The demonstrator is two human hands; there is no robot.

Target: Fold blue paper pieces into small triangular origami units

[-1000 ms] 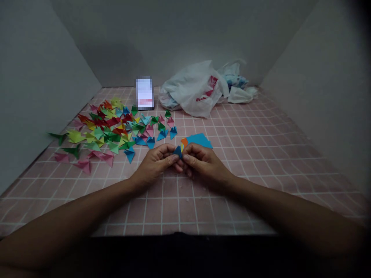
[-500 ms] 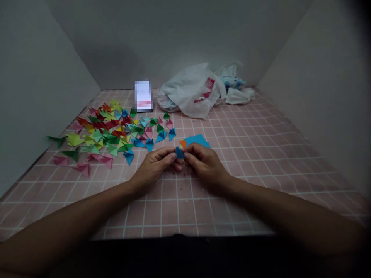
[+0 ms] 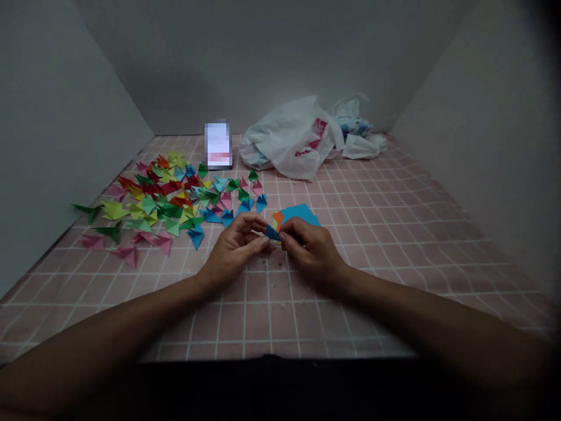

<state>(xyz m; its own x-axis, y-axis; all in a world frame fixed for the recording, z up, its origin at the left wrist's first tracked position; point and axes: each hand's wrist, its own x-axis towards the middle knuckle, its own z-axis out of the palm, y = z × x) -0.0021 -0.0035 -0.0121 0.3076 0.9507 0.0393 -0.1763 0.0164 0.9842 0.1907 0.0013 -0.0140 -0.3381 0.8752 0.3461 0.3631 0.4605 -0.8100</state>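
A small folded piece of blue paper (image 3: pixel 272 233) is held between my two hands, above the table. My right hand (image 3: pixel 309 242) pinches its right side between thumb and fingers. My left hand (image 3: pixel 243 241) has its thumb and curled fingers at the paper's left side, the thumb by its lower edge. Just behind my right hand lie flat blue paper sheets (image 3: pixel 300 213), partly hidden by it. An orange piece of paper (image 3: pixel 277 218) shows between the hands, with a bit of yellow beside it.
Many folded paper figures (image 3: pixel 169 202) in several colours spread over the left of the pink checked tablecloth (image 3: pixel 263 327). A phone (image 3: pixel 218 145) with a lit, blurred screen stands at the back. White plastic bags (image 3: pixel 293 137) sit right of it, and walls enclose three sides.
The blue paper has tilted and now lies lower between the fingers. My left fingers have lifted and loosened a little; my right hand keeps its pinch.
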